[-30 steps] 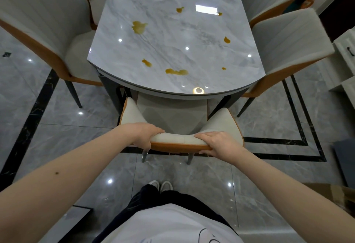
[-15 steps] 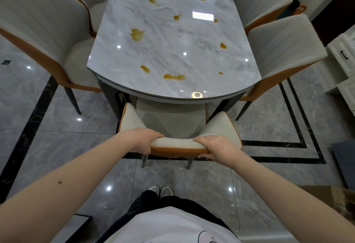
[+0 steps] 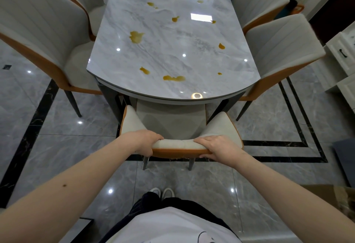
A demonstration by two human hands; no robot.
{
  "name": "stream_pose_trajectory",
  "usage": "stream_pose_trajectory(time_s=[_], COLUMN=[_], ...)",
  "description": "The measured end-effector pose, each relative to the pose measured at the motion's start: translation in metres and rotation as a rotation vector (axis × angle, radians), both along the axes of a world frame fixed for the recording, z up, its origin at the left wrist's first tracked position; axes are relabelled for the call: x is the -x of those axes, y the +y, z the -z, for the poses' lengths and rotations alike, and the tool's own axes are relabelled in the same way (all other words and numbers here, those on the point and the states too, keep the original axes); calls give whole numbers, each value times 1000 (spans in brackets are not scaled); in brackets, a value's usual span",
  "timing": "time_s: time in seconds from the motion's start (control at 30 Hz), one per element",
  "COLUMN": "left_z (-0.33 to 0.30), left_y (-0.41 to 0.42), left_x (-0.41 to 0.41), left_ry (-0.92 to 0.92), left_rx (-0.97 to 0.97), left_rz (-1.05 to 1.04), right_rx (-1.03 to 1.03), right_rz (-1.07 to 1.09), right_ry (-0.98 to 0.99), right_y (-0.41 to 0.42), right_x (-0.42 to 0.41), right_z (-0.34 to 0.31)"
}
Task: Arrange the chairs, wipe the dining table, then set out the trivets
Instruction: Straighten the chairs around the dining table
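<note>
Both hands on the top edge of the end chair (image 3: 178, 143), which sits at the rounded near end of the table (image 3: 169, 50), its seat tucked partly under the tabletop. Left hand (image 3: 145, 140) grips the backrest's left portion, fingers (image 3: 156, 137) curled over the cream cushion and clamped on it. Right hand (image 3: 218, 146) grips the right portion, fingers laid over the top edge, thumb under the orange rim, also clamped on the chair. Table surface is glossy grey marble, spotted with yellow-brown spills (image 3: 173, 78) scattered from near edge to far end. Two cream-and-orange chairs on the left side (image 3: 36, 37), two on the right side (image 3: 282, 43), all close against the table. Grey tiled floor (image 3: 269, 133) with black border lines. Person's shoes (image 3: 162, 192) visible below, just behind the end chair's rear legs.
</note>
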State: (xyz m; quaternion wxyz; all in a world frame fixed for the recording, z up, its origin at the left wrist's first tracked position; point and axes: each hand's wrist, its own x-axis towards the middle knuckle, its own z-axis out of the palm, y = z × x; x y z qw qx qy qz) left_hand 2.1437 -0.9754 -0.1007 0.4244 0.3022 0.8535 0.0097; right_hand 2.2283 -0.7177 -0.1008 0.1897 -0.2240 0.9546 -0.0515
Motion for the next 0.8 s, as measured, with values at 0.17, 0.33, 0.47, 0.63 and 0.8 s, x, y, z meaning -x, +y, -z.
stream_pose_trajectory(time_s=[0.17,0.33,0.47,0.63,0.8], left_z=[0,-2,-2,-4,-6], left_y=[3,3,3,5,5], left_x=[-4,-5,-5,-5,-5], left_ry=[-2,-7,-5,-1,-10], left_rx=[-4,-10,-5,-1,4], left_rz=[6,-11,-14,-1,-5], right_rx=[-16,-22,-17,-1,-1], right_rz=[-8,5,14,22,23], right_ry=[-1,-4,-9,-2,3], right_y=[5,5,4,5,5], right_x=[-3,-2,-3,-3,-3], right_z=[0,-1,-1,1,2])
